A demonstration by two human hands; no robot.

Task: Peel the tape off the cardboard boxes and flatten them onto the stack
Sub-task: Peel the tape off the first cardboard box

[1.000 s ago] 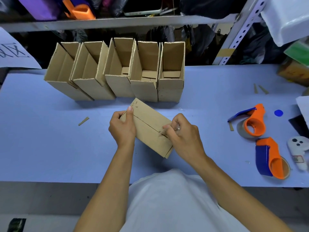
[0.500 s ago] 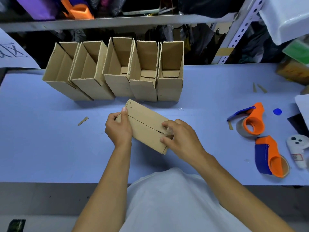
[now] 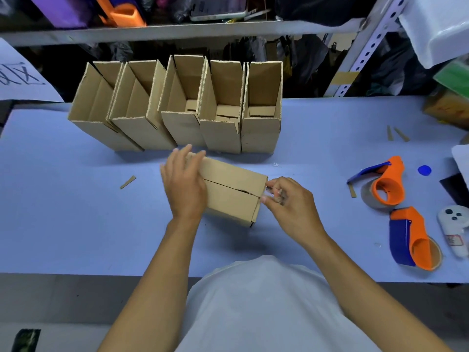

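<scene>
— Five open cardboard boxes stand in a row at the back of the blue bench, touching side by side, open tops up. A sixth, the closed box, lies on its side just in front of that row, towards the person.

— And the hands?

— The left hand lies flat over the left end of the closed box, fingers spread and pressing on it. The right hand is at the box's right end, thumb and fingertips pinched on a bit of clear tape at the seam between the flaps. The tape is blurred, so how much is lifted I cannot tell.

— Anything else near that box?

— Right of it, well apart, are two orange-and-blue tape dispensers, one farther back than the other. A white controller lies just beyond the nearer dispenser, at the bench's right edge. Left of the box rests a small cardboard sliver. Two more slivers lie far right, level with the row.

— A stack of flattened boxes?

— None shows anywhere around the box.
</scene>
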